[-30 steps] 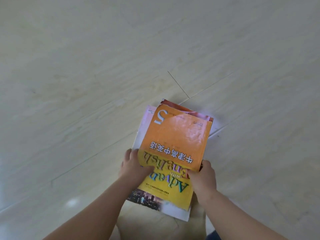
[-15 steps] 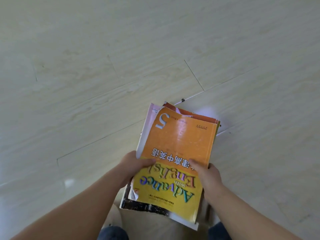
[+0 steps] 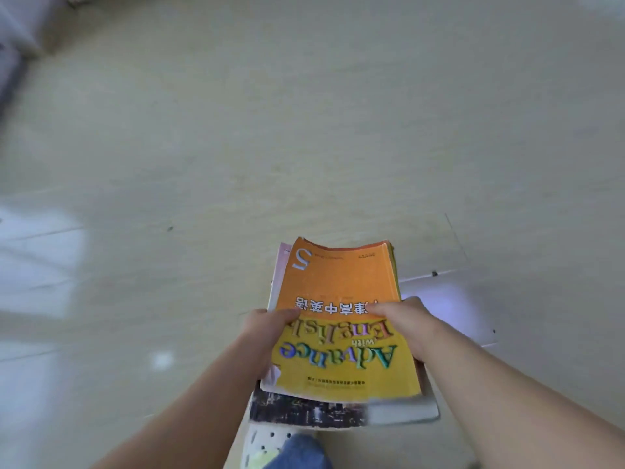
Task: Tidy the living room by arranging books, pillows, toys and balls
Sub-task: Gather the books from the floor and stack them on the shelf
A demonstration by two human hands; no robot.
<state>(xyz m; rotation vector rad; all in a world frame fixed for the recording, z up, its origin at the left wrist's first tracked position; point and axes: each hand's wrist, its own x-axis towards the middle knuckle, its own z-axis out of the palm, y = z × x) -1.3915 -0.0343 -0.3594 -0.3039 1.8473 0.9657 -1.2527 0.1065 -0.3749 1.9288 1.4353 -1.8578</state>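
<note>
1. Books (image 3: 341, 377): one stack, low centre of the view, held between your two hands above the pale floor (image 3: 304, 130).
2. Top book (image 3: 338, 282) has an orange-and-yellow cover with "Advance with English" and a big 5 at its far left corner. The print reads upside down to you.
3. A pink-edged book (image 3: 281, 265) peeks out along the far left side of the stack, under the top one.
4. A dark-cover book (image 3: 304, 412) sticks out at the near edge, lowest that shows. Its right end looks pale and blurred.
5. Your left hand (image 3: 267, 328) grips the stack's left edge with the thumb flat on the top cover. The fingers go underneath, out of sight.
6. Your right hand (image 3: 406, 319) grips the right edge, thumb laid on the cover by the Chinese characters. The fingers curl round the side and are hidden below.
7. A white shoe (image 3: 267, 441) with holes and a blue trouser leg (image 3: 297, 451) show at the bottom edge, just below the stack.
8. The floor shows thin plank seams and a bright glare patch (image 3: 44, 245) at left.
9. A grey shape (image 3: 20, 28) sits in the top left corner, too blurred to tell what it is.
</note>
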